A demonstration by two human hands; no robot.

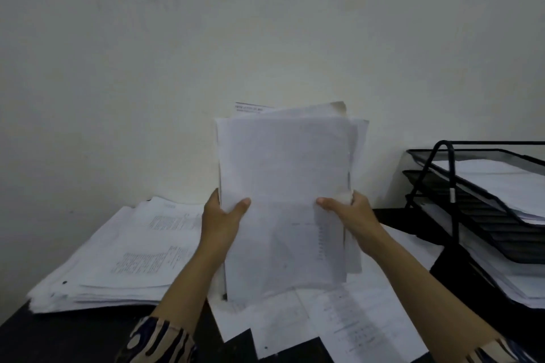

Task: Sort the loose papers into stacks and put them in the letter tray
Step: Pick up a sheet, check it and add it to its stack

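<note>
So you've got a bundle (283, 200) of sheets standing upright between both hands, well above the bench (73, 336). Your left hand (221, 221) grips the left edge, thumb on the front face, and your right hand (351, 218) grips the right edge the same way. Both are clamped on paper, nothing loose.

The top edges are ragged: a few sheets poke up higher than the rest, and a couple stick out on the right. My guess is you're squaring it up. If so, loosen your grip a little, tap the bottom edge on the bench so the sheets drop level, then turn it and tap a long edge too. Don't squeeze hard while tapping or the strays won't slide down.

The tray (472, 200) sits to your right, black mesh, tiered and sloping. The upper tiers already have white sheets in them, and there's more paper down at the bottom, though I can't tell whether that's in the lowest tier or under it. Pick a tier before you swing over, and feed the bundle in flat, since the frame looks easy to snag a corner on.

A thick pile (118, 259) still lies on the bench to your left, and loose sheets (354, 318) lie just under the bundle.
</note>
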